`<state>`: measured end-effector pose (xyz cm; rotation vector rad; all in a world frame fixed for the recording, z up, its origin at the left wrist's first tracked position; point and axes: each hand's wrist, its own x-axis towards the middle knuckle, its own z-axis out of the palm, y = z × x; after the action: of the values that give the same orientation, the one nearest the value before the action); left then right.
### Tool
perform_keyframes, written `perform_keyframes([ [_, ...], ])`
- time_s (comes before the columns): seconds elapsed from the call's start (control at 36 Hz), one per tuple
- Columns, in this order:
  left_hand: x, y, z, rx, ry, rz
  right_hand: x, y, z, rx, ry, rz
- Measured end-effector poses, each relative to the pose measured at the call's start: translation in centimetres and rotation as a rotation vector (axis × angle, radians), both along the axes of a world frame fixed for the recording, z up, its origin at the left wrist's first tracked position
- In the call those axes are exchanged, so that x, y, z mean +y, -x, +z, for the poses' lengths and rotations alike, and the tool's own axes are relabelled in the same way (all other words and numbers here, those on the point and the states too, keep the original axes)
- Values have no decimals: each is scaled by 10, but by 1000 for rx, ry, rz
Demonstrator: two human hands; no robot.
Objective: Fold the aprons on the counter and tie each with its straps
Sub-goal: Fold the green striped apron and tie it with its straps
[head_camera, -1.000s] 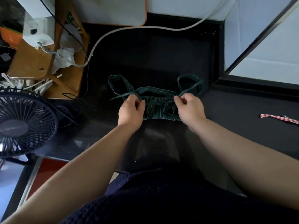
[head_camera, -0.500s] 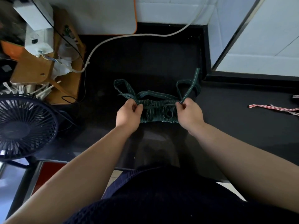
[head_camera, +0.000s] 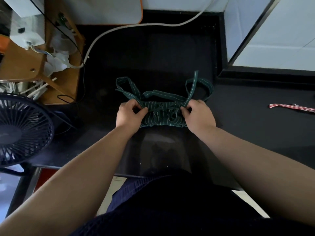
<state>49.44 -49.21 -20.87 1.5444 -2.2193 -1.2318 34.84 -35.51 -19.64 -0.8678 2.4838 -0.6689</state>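
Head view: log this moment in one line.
step: tying | item: folded dark green striped cloth apron, black counter | left hand: pinches left strap | right hand: pinches right strap

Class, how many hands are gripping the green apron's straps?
2: the left hand pinches a strap at the left end of the apron, the right hand at the right end.

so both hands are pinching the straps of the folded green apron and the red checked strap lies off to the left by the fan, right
Not quite: in the head view the red checked strap lies off to the right on the counter, far from the fan. The left hand and right hand do pinch the straps of the folded green apron.
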Motion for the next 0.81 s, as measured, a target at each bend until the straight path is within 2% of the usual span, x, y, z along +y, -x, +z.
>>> perform_keyframes([
  [0.08,1,1,-2,-20,33,0,0,3,0,-4,-10,3],
  [0.17,10,2,-2,-34,93,86,-2,3,4,9,-42,-72],
  [0.22,17,1,-3,-45,213,111,-1,1,5,139,-58,-112],
  [0.31,17,-1,-9,-26,550,-112,3,-4,1,367,-24,-65],
  [0.36,12,-2,-12,43,669,-336,5,-2,-1,435,24,16],
  [0.47,4,-11,-13,91,662,-528,15,8,-6,429,41,354],
  [0.61,4,-29,-21,67,662,-633,25,12,2,229,-151,509],
  [0.72,3,-40,-18,-77,464,-661,30,14,7,152,-207,575],
  [0.81,-1,-42,-8,-282,280,-733,28,15,4,188,-309,626],
])
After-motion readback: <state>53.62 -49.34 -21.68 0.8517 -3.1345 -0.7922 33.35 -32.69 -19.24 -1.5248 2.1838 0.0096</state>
